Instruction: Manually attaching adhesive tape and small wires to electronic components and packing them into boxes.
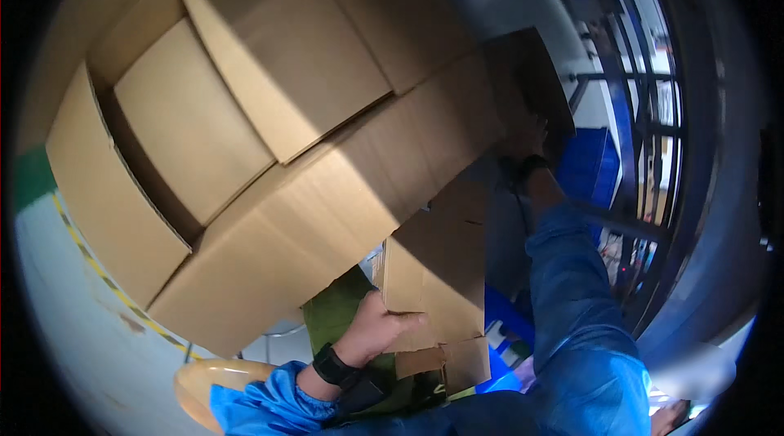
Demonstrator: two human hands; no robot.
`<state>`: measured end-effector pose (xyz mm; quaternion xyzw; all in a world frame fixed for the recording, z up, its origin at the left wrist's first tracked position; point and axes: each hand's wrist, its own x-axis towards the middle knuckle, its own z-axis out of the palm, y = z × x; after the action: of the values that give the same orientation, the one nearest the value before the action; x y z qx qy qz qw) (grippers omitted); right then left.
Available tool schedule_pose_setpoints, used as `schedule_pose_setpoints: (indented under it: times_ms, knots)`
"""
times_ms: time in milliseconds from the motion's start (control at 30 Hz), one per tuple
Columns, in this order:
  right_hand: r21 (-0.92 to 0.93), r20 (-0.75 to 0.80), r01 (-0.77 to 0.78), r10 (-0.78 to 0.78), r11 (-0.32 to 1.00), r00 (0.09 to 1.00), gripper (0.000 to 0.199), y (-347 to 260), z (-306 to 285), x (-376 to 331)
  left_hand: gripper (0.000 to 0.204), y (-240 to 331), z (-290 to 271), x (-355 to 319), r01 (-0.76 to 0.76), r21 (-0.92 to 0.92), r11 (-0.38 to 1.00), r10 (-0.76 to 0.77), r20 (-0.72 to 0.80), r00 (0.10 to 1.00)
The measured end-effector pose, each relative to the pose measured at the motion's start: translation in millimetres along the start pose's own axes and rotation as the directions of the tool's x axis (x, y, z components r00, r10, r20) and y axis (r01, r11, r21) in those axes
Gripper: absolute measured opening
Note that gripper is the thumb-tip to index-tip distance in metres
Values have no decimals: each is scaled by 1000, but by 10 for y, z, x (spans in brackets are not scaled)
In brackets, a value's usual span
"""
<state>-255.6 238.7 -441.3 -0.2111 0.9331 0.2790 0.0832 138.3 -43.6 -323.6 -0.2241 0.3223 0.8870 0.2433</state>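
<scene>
- Right now you're mid-carry — a large open cardboard box (327,191) stacked with smaller boxes (286,52), tilted in front of your chest.
- Left hand (380,326) clamps the near flap (433,273), fingers curled over it.
- Right hand (527,142) reaches the far edge; grip blurred, can't tell.
- Next move likely needs a firmer hold.
- Blue racks (588,162) crowd your right — open floor (73,305) lies left.

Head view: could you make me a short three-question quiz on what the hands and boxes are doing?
1. True or false: the left hand grips the flap of an open cardboard box.
2. The right hand reaches to: A) a far box flap B) a bottle C) a keyboard.
3. What is worn on the left wrist?

Key: 1 true. 2 A. 3 a dark wristband.
</scene>
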Motion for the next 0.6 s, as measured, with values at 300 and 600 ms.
schedule_pose_setpoints:
  times_ms: [300, 600]
  knots:
    - [362, 137, -199, 159, 911, 978, 67, 444, 744, 656, 45, 98, -61, -104, 86, -198, 976, -92, -21, 996]
    - [239, 217, -145, 93, 960, 972, 36, 869, 1314, 972, 38, 71, -65, -1, 34, -280, 959, -78, -146, 986]
